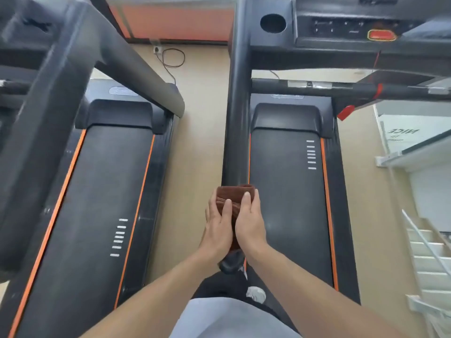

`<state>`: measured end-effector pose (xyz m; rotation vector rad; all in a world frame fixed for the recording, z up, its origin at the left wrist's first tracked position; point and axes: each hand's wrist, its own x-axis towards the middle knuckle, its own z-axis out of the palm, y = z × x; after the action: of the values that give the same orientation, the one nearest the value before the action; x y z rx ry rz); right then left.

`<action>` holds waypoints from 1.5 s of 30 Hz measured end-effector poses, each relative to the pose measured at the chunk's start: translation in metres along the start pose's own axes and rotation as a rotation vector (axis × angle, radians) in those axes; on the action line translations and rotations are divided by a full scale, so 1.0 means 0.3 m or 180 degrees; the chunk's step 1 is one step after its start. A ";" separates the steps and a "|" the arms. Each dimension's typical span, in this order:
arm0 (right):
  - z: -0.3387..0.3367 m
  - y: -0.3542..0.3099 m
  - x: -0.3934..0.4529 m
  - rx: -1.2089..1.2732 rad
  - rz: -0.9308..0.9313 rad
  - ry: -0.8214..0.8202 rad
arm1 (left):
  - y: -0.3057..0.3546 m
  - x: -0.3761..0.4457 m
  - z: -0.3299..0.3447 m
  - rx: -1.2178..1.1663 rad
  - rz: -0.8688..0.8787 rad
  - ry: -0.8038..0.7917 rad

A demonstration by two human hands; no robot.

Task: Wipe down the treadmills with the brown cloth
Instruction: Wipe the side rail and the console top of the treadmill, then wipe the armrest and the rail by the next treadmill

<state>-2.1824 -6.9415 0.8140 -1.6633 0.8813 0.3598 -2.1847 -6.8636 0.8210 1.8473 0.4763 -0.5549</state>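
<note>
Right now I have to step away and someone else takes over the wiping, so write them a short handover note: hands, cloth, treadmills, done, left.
Left hand and right hand: both wrapped around the brown cloth, which is folded over the left handrail of the right treadmill, near its lower end.
Left treadmill: alongside, untouched by either hand.
Done: cannot tell from this view which surfaces have been wiped.
Left: probably finish this rail, then the console, the other rails and the left treadmill.
</note>
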 end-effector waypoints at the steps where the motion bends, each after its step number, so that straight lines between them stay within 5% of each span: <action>1: -0.007 -0.015 0.027 -0.0046 -0.0066 0.0025 | 0.019 0.025 0.006 0.0085 0.0136 0.0063; 10: 0.000 -0.308 0.370 -0.0307 -0.0574 0.0138 | 0.215 0.415 0.030 0.0502 0.0377 0.0083; 18: -0.086 -0.444 0.535 -0.0431 -0.0738 -0.0612 | 0.338 0.517 0.020 0.0576 0.0436 0.0277; 23: -0.270 -0.431 0.558 -0.0451 0.0192 -0.1531 | 0.307 0.352 0.017 0.1411 0.0622 0.1345; 29: -0.366 -0.408 0.600 -0.0159 -0.0515 -0.1566 | 0.176 0.198 0.085 0.2020 0.1431 0.2330; 33: -0.385 -0.420 0.591 -0.0073 -0.0826 -0.1437 | 0.116 0.111 0.100 0.2187 0.1561 0.2385; 39: -0.392 -0.458 0.535 -0.0403 -0.1594 -0.1412 | 0.223 0.137 0.086 0.1012 0.0996 0.1376; 45: -0.408 -0.485 0.494 -0.0700 -0.1847 -0.1468 | 0.199 0.180 0.086 0.1368 0.1482 0.1943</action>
<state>-2.0059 -7.1004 0.8554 -1.8462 0.0040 0.4191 -2.1108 -6.9041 0.8272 2.4456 0.3116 0.2613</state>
